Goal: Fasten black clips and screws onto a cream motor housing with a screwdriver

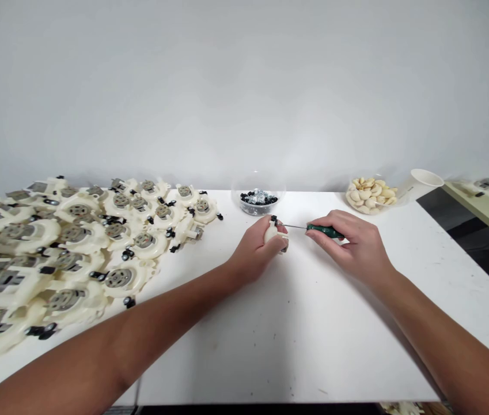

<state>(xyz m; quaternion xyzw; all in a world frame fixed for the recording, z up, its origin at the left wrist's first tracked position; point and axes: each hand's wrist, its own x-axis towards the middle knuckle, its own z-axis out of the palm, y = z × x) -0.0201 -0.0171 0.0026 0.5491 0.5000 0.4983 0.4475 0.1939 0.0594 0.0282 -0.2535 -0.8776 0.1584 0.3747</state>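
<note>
In the middle of the table, my left hand (255, 248) is closed around a cream plastic motor housing (272, 232). A small black part (274, 219) sits at the top of that housing. From the right, my right hand (352, 245) grips the green handle of a screwdriver (325, 231). Its thin metal shaft points left, and the tip reaches the housing close to the black part. Whether the tip sits in a screw is too small to tell. My left palm and fingers hide much of the housing.
Many cream motor housings (78, 233) with black parts cover the table's left side. Behind my hands stands a clear bowl (258, 211) of black parts and silvery screws. Pale shell-shaped pieces (369, 195) fill a clear container at right, beside a tilted white cup (423, 183). A wall rises behind.
</note>
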